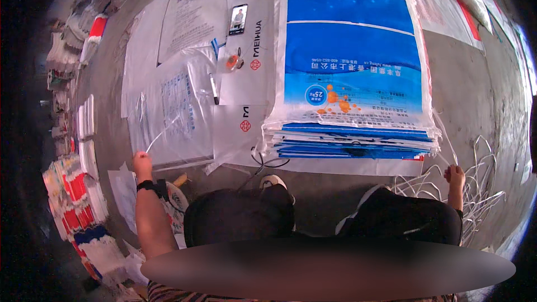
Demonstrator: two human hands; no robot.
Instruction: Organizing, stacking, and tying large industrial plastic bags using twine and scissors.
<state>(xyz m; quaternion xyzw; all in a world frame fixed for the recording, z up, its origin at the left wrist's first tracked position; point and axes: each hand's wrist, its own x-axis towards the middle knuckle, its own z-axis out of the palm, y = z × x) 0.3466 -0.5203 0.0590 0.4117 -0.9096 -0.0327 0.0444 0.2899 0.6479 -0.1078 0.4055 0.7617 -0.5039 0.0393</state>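
Note:
A thick stack of flat blue-and-white woven sacks (352, 39) lies before me, its layered edges facing me. My left hand (142, 163), with a dark band at the wrist, is closed on a thin white strap (159, 137) out to the left of the stack. From there the strap slants up over a clear plastic sheet. At the right, my right hand (455, 175) pinches another length of white strap (449, 141), which runs up to the stack's near right corner. Whether both lengths are one strap cannot be seen.
Loose white straps (475, 190) lie tangled beside my right hand. White sheets (190, 22) cover the floor at left, with a phone (238, 19), a marker pen (213, 88) and a small orange object (232, 62). Bundled sacks (78, 184) line the far left. A dark cord (260, 163) lies near my shoe.

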